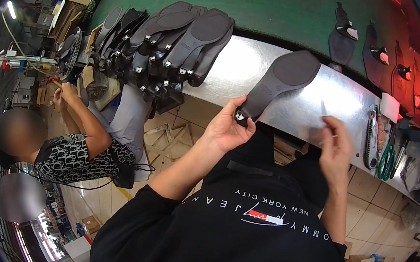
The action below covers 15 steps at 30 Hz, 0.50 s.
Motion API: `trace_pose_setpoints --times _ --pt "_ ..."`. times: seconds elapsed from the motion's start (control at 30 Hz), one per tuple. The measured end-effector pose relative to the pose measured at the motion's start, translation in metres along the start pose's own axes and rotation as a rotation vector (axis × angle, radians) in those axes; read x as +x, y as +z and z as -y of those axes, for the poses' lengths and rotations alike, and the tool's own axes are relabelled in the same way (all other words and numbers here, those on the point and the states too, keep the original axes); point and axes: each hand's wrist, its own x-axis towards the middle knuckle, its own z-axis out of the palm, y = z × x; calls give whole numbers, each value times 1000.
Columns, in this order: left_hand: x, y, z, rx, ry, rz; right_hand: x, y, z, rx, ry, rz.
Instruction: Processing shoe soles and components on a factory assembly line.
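My left hand (228, 126) grips a dark grey shoe sole (273, 81) by its narrow heel end, thumb and fingers on either side. The sole is tilted, its wide toe end up and to the right over the metal table (244, 57). A small black-and-white spot shows at the heel end, beside my fingers. My right hand (335, 145) is held apart from the sole, to its right, its fingers bent together and blurred. A thin pale pointed thing (323, 108) shows at those fingertips, too smeared to name.
Many similar soles (200, 36) are piled at the table's left. A green conveyor belt (280, 15) runs behind, carrying soles (341, 45) toward a red-lit opening. A box cutter (372, 136) and green-handled scissors (387, 160) lie at right. A co-worker (78, 152) sits at left.
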Motion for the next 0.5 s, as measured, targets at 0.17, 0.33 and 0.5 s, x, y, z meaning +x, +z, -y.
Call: trace_pose_setpoints --times 0.17,0.33,0.5 --pt "-6 27 23 -52 -26 26 -21 40 27 592 408 456" --pt "7 20 30 12 -71 179 -22 48 33 703 428 498" --pt "9 23 38 -9 -106 142 -29 60 13 634 328 445"
